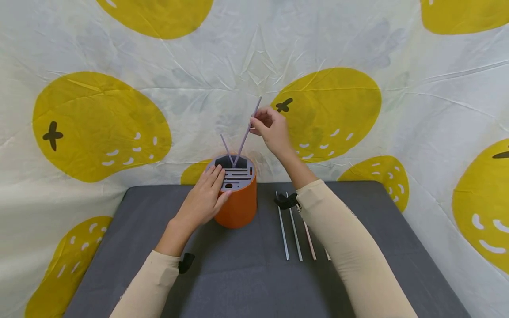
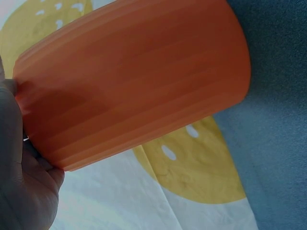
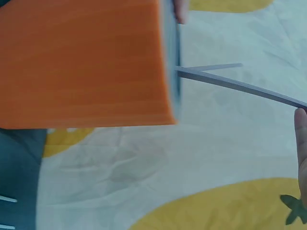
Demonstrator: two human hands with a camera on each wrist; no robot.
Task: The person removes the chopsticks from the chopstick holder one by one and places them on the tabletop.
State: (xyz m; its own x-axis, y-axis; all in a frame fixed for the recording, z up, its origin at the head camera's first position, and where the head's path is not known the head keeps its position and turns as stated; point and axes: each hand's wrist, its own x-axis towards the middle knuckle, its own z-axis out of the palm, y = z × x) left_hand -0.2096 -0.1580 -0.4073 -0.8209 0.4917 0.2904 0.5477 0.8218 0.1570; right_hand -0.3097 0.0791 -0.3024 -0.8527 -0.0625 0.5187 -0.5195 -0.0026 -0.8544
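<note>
An orange cylindrical holder (image 1: 237, 207) with a grey slotted top (image 1: 240, 178) stands upright at the table's far edge. My left hand (image 1: 204, 192) rests on the left of that top, fingers laid straight over it and thumb at the front rim. High above the holder, my right hand (image 1: 270, 128) pinches a thin purple stick (image 1: 246, 132), square-edged like a chopstick, between thumb and fingertips. It slants up to the right, its lower end at the dark opening at the back of the top. A second purple stick (image 1: 226, 145) leans left from that same opening.
Several similar thin sticks lie side by side right of the holder, among them a pale one (image 1: 283, 234) and a pinkish one (image 1: 309, 242); my right forearm partly covers them. Behind the dark grey table (image 1: 238, 282) hangs a white cloth (image 1: 207, 110) with yellow fruit shapes.
</note>
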